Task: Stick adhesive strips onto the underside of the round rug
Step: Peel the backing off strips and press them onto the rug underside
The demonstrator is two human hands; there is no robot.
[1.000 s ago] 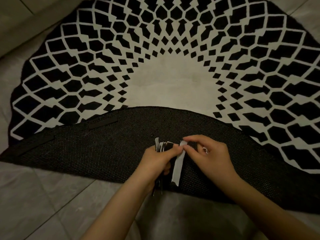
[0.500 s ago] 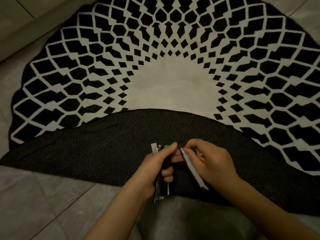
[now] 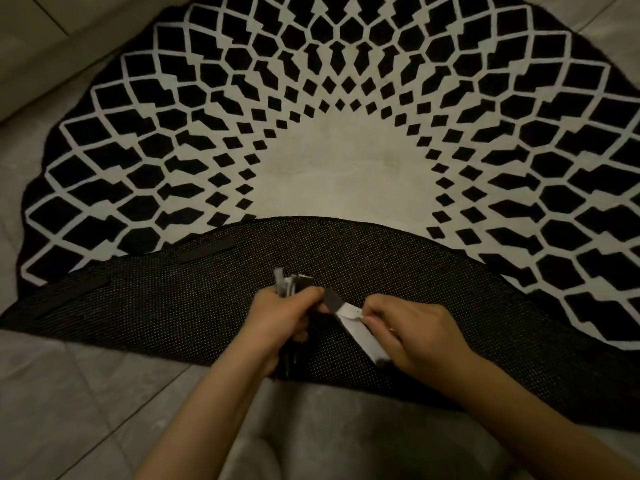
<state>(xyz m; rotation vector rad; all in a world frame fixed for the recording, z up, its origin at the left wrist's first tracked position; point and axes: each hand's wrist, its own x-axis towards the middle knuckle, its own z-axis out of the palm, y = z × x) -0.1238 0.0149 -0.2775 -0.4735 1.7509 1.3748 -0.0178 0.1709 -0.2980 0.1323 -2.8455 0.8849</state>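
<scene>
Head view | two black strips [image 3: 207, 250] stuck on round black-and-white rug's [image 3: 346, 348] folded underside, far left | left hand [image 3: 280, 317] grips spare strip bundle [image 3: 289, 280] | right hand [image 3: 412, 327] pinches white backing [image 3: 358, 336], peeling third strip; more remain

From my screen, the round rug [image 3: 329, 174] shows a matt, soft-piled cloth face, its folded-up underside [image 3: 173, 306] at six o'clock a rough dotted black mesh, the half-peeled strip [image 3: 358, 332] a smooth white paper backing over matt black, the floor [image 3: 69, 393] smooth grey tile.
</scene>
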